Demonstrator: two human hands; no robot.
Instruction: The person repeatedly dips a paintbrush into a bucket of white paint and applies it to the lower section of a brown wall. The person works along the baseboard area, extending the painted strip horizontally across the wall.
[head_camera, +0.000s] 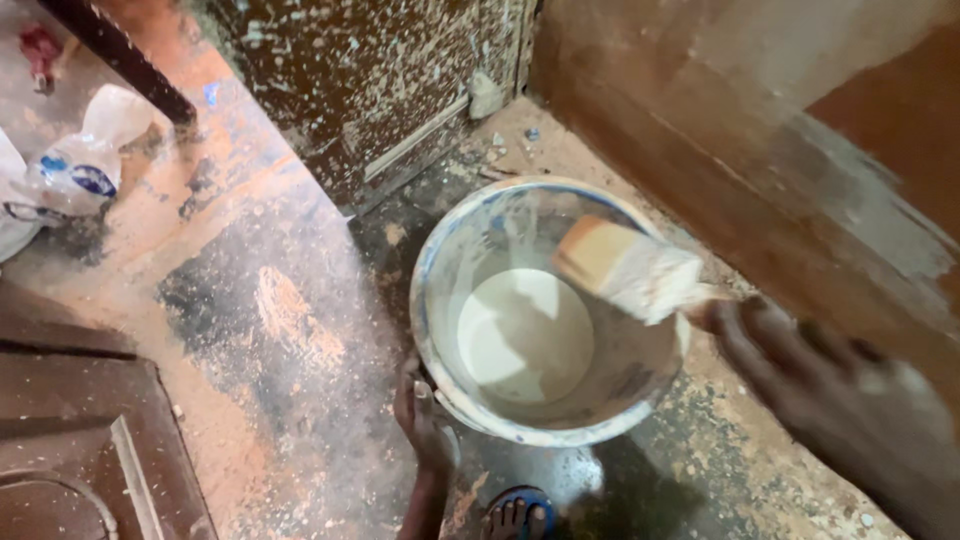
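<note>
A round bucket (432, 300), smeared blue and white, stands on the floor with a pool of white paint (525, 335) at its bottom. My right hand (830, 390), blurred, comes in from the right and holds a wide paintbrush (625, 268) whose whitened bristles hang over the bucket's far right side. My left hand (425, 420) reaches up from below and grips the bucket's near left rim. Just below the bucket sits my foot in a blue sandal (515, 515).
A dark, paint-spattered panel (370, 80) stands behind the bucket. A brown wall (850, 200) with a pale painted patch runs along the right. A crumpled plastic bag (80, 160) lies at far left, a dark wooden panel (70, 430) at lower left. The floor is dusty.
</note>
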